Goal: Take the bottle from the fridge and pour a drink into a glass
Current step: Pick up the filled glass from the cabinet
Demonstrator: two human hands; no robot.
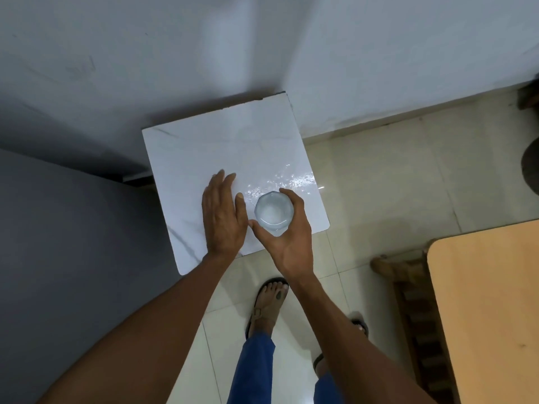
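A clear faceted glass (pixel 273 210) stands upright on the white marble-look table (pixel 204 147), near its front right corner. My right hand (pixel 287 237) curls around the glass from the front and right, thumb and fingers touching its sides. My left hand (pixel 223 217) lies flat on the tabletop just left of the glass, fingers together and pointing away from me, holding nothing. The glass looks clear inside; I cannot tell whether it holds liquid. No bottle is in view.
A grey fridge side (pixel 58 228) fills the left. A grey wall (pixel 262 39) rises behind the table. A wooden table (pixel 490 301) and a wooden bench (pixel 408 293) stand at the right. My sandalled feet (pixel 269 301) are on the tiled floor (pixel 393 185).
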